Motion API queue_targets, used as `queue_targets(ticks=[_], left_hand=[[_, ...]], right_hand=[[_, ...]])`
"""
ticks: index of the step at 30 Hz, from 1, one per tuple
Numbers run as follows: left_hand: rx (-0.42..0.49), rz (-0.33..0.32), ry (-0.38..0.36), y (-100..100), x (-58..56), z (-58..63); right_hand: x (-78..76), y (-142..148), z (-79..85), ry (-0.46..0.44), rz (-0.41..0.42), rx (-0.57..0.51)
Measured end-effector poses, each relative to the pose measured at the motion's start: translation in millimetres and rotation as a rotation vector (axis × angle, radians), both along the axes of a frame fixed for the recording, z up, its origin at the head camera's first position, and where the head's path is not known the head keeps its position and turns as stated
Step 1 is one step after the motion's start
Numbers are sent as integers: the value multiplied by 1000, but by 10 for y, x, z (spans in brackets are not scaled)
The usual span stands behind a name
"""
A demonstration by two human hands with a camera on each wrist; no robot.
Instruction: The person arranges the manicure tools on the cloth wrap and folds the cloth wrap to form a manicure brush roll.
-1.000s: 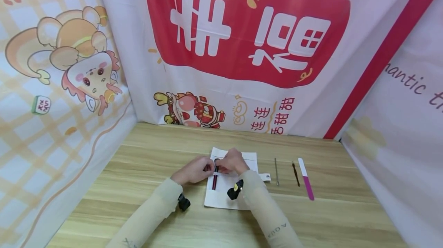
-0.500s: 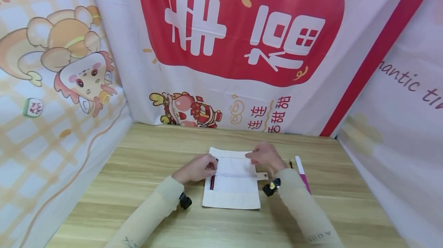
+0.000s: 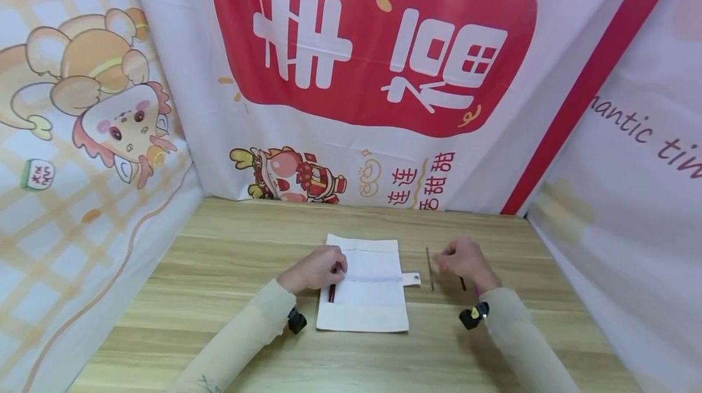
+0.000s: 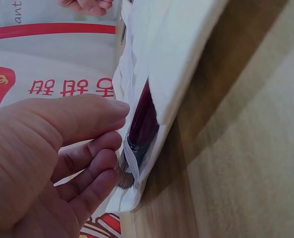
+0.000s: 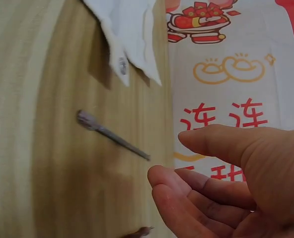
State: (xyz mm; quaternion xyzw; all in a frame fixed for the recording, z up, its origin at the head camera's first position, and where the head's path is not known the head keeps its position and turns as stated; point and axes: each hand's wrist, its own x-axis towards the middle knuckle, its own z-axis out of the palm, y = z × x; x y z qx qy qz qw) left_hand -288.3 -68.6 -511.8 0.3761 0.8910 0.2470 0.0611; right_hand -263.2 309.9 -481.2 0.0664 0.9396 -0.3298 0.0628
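Observation:
A white fabric roll-up case (image 3: 373,317) lies unfolded on the wooden table, with an elastic band across it. A brush with a dark red handle (image 4: 145,119) is tucked along its left edge, under the band, its bristles (image 4: 125,180) showing past it. My left hand (image 3: 317,268) is at that edge, fingers loosely bent, thumb tip close beside the band. To the right of the case, my right hand (image 3: 466,260) hovers with thumb and forefinger apart near a thin metal rod (image 5: 118,138) with a thicker end. Nothing is between its fingers.
A snap strap (image 3: 411,279) sticks out from the right side of the case. A slim dark brown tool (image 3: 463,284) and a purple-handled file (image 3: 476,290) lie partly hidden under my right hand. Printed cloth (image 3: 296,155) hangs behind the table and along both sides.
My right hand has left the brush in the case and moved right, over to the metal rod. The left hand stays at the left edge of the case.

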Motion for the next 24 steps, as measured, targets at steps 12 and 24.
queue_targets(ticks=[12, 24], left_hand=[[-47, -21, 44, 12, 5, -28], [-60, -15, 40, 31, -1, -42]], right_hand=[[-97, -36, -311, -52, 6, 49], [-277, -106, -143, -198, -18, -2]])
